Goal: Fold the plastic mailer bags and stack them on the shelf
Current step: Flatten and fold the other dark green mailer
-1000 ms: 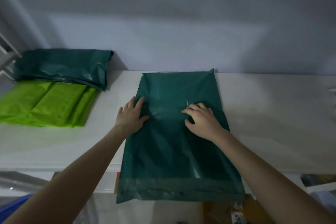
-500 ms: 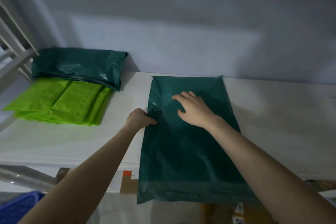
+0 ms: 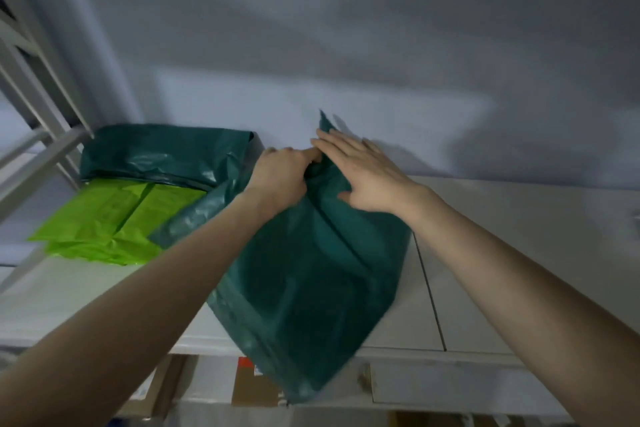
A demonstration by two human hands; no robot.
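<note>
A dark green mailer bag [image 3: 311, 288] lies skewed on the white shelf [image 3: 519, 253], its near end hanging over the front edge. My left hand [image 3: 280, 173] grips the bag's far edge with curled fingers and lifts it off the shelf. My right hand [image 3: 363, 177] lies flat on the bag just right of the left hand, fingers straight. A folded dark green bag [image 3: 166, 156] sits at the back left on folded light green bags [image 3: 114, 218].
A grey wall rises behind the shelf. A white metal frame [image 3: 34, 149] stands at the far left. Cardboard boxes [image 3: 256, 388] show below the shelf's front edge. A seam [image 3: 429, 288] runs across the shelf on the right.
The bag lay flat and straight; now its far edge is raised and bunched in my left hand, and the bag has swung askew. Both hands moved toward the wall.
</note>
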